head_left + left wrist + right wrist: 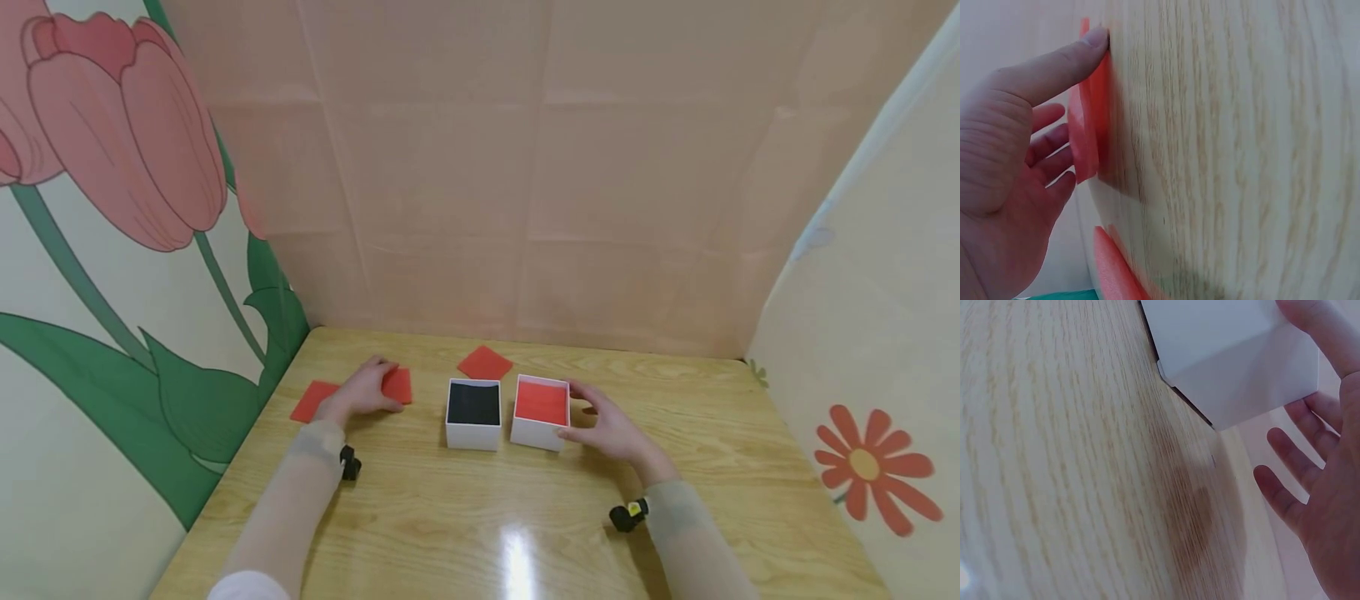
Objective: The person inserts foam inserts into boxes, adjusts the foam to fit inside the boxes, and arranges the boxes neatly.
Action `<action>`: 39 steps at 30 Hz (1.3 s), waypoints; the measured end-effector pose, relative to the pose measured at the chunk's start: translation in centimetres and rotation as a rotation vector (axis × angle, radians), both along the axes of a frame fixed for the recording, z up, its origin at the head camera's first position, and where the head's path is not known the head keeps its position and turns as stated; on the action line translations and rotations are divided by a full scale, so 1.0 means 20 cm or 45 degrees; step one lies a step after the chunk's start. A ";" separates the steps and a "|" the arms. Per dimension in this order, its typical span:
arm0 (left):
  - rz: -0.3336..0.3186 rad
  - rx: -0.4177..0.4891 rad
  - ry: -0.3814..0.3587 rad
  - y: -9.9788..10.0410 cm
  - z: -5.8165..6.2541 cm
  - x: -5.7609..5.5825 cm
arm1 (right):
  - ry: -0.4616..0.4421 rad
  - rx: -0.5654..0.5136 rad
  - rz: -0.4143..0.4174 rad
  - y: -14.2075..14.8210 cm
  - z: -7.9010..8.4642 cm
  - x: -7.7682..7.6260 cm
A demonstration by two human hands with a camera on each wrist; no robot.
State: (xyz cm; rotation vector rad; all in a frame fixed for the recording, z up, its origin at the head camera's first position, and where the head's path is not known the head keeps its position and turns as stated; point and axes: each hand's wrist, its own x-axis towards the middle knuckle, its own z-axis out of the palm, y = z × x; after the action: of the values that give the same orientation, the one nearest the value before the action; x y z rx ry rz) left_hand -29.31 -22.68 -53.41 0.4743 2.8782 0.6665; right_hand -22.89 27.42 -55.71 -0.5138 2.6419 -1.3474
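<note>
My left hand (362,390) grips a red square sheet (397,386) at the left of the table, thumb on the near edge and fingers on the far edge. Seen from the left wrist, the red sheet (1087,119) looks like more than one layer, close over the wood. My right hand (606,425) holds the right side of a white open box (536,435), thumb at its near corner and fingers toward the far one. Red sheets (542,402) lie inside that box. In the right wrist view, the thumb and a forefinger meet the white box (1235,369); the other fingers extend past it.
Left of the held box stands a second white box (472,437) with black sheets (473,404) inside. Another red sheet (485,362) lies behind it. One more red sheet (313,402) sits by the table's left edge, partly behind my left wrist. Cloth walls enclose the table (465,517).
</note>
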 end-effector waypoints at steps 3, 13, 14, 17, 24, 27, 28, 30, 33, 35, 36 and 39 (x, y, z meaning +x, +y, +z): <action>-0.003 0.011 0.016 0.00 -0.01 0.00 | 0.003 -0.008 0.002 0.00 0.00 0.01; -0.018 0.028 0.050 0.00 -0.01 0.02 | -0.010 -0.015 -0.009 -0.01 0.00 0.01; -0.017 0.024 0.055 0.00 -0.01 0.02 | -0.013 -0.014 -0.011 -0.01 0.00 0.01; -0.013 0.042 0.068 0.02 0.01 0.02 | -0.014 -0.013 -0.011 0.00 -0.01 0.01; -0.018 0.124 0.084 0.08 0.08 0.06 | -0.008 -0.019 -0.014 0.00 -0.02 0.00; -0.025 0.144 0.101 0.10 0.10 0.07 | 0.003 -0.010 -0.009 0.01 -0.02 0.00; -0.030 0.148 0.113 0.10 0.11 0.07 | 0.006 -0.011 -0.011 0.01 -0.02 0.00; -0.041 0.158 0.137 0.11 0.12 0.07 | 0.012 -0.015 -0.006 0.01 -0.03 0.00; -0.044 0.181 0.160 0.13 0.13 0.08 | 0.012 -0.016 -0.004 0.01 -0.03 0.00; -0.044 0.204 0.173 0.14 0.13 0.08 | 0.007 -0.020 -0.003 0.00 -0.03 0.00; -0.041 0.215 0.177 0.14 0.14 0.08 | 0.001 -0.025 -0.005 0.00 -0.03 0.00; -0.054 0.261 0.204 0.17 0.16 0.10 | -0.006 -0.029 -0.005 0.00 -0.03 0.00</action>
State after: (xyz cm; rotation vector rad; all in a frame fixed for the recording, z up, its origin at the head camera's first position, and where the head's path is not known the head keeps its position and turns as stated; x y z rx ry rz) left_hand -27.40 -19.30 -50.15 0.6412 2.9511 0.9635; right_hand -22.82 27.47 -56.23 -0.5082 2.6285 -1.3794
